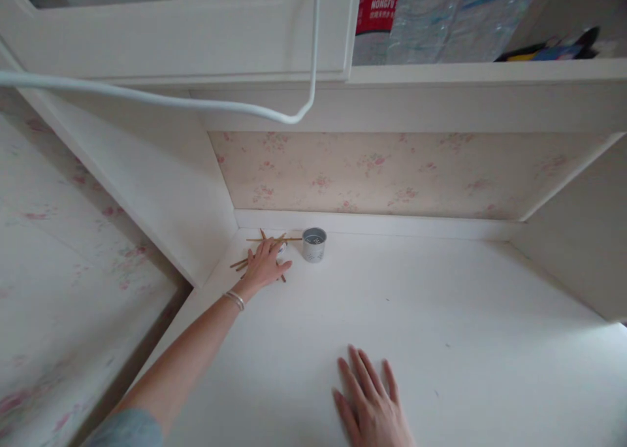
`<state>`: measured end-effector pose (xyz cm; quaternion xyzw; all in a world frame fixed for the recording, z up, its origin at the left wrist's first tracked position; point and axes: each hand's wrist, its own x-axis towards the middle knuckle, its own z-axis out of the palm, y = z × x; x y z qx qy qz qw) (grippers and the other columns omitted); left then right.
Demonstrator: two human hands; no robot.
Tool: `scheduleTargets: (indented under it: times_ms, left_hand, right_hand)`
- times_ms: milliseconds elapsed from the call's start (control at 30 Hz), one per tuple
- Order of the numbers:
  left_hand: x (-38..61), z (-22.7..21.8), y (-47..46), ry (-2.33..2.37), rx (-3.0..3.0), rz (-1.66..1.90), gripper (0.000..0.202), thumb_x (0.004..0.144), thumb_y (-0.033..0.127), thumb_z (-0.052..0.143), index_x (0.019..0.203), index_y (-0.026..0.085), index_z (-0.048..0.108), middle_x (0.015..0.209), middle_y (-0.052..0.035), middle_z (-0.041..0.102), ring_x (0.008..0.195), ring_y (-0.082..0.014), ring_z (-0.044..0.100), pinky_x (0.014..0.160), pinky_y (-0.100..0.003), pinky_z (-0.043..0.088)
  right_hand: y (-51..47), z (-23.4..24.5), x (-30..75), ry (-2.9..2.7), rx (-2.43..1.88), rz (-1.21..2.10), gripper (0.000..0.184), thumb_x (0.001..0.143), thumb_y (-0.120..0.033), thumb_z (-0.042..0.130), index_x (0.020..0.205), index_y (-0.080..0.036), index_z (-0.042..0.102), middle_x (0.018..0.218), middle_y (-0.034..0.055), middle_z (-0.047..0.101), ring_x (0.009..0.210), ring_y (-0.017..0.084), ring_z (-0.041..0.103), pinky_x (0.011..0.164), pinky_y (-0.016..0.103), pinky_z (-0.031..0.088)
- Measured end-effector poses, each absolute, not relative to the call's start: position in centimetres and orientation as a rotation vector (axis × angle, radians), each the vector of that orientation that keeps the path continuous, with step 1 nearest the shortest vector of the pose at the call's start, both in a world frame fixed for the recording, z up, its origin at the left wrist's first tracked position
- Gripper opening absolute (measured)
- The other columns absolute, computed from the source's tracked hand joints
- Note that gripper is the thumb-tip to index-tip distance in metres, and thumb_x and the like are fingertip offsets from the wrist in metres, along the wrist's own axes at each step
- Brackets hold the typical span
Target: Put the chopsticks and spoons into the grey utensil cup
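At the far left of the white surface, my left hand (264,264) reaches over several thin brown sticks (240,264) that look like chopsticks and lie crossed in a loose heap. Its thumb is stretched away from the fingers, palm down; a small white thing (283,248) shows in part beside the fingers, and I cannot make out its kind. Just right of the heap stands a grey perforated metal cup (314,246), upright, with one stick's end reaching its side. My right hand (375,401) rests flat at the front, fingers spread, holding nothing.
Overhead is a white cabinet (196,42) with a pale cable (206,104) hanging across its front. Plastic-wrapped water bottles (431,22) fill an upper shelf. Side panels (578,238) and a flowered back wall (372,172) bound the white surface (441,303), which carries small dark specks.
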<state>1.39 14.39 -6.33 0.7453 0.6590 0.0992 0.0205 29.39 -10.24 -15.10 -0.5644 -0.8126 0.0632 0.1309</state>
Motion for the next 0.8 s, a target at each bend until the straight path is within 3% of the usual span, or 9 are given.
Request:
scheduleTargets:
  times_ms: [133,300,433,600,800]
  left_hand:
    - [0.9,-7.1,19.0,2.034,2.246,0.184,0.077,0.078,0.06,0.054,0.145,0.031,0.033,0.159,-0.0104,0.016,0.144,-0.0415,0.006,0.105,-0.073,0.007]
    - [0.3,-8.6,21.2,2.013,2.197,0.127,0.075,0.079,0.065,0.047,0.145,0.033,0.033,0.157,-0.0114,0.024,0.142,-0.0447,0.011,0.101,-0.076,0.015]
    - [-0.1,-9.4,21.3,1.993,2.195,0.136,0.068,0.083,0.06,0.04,0.144,0.032,0.035,0.152,-0.0101,0.035,0.142,-0.0427,0.015,0.101,-0.071,0.023]
    - [-0.5,-9.9,19.9,1.985,2.219,0.183,0.059,0.085,0.049,0.042,0.141,0.03,0.041,0.142,-0.0109,0.049,0.137,-0.0377,0.028,0.105,-0.061,0.025]
    - [-0.6,-10.4,15.4,1.956,2.279,0.242,0.053,0.086,0.045,0.046,0.136,0.028,0.047,0.137,-0.01,0.054,0.133,-0.0335,0.037,0.106,-0.052,0.029]
  right_hand:
    - [-10.0,-15.0,29.6,-2.369,-1.655,0.162,0.055,0.095,-0.053,0.04,0.147,-0.038,0.03,0.151,0.0045,0.033,0.132,0.037,0.043,0.104,0.07,0.032]
    - [-9.8,-14.4,29.6,-2.347,-1.656,0.119,0.052,0.093,-0.053,0.045,0.143,-0.041,0.037,0.148,0.0016,0.039,0.129,0.033,0.048,0.106,0.061,0.036]
    - [-9.8,-13.7,29.5,-2.343,-1.677,0.123,0.049,0.094,-0.052,0.045,0.142,-0.041,0.04,0.148,0.0003,0.04,0.13,0.032,0.048,0.107,0.059,0.035]
    - [-9.9,-13.6,29.4,-2.338,-1.694,0.163,0.049,0.094,-0.051,0.045,0.142,-0.04,0.04,0.149,-0.0002,0.038,0.132,0.031,0.045,0.11,0.058,0.031]
    - [-10.2,-13.3,29.1,-2.323,-1.726,0.186,0.049,0.095,-0.05,0.042,0.143,-0.039,0.038,0.151,0.0005,0.036,0.135,0.031,0.04,0.111,0.063,0.026]
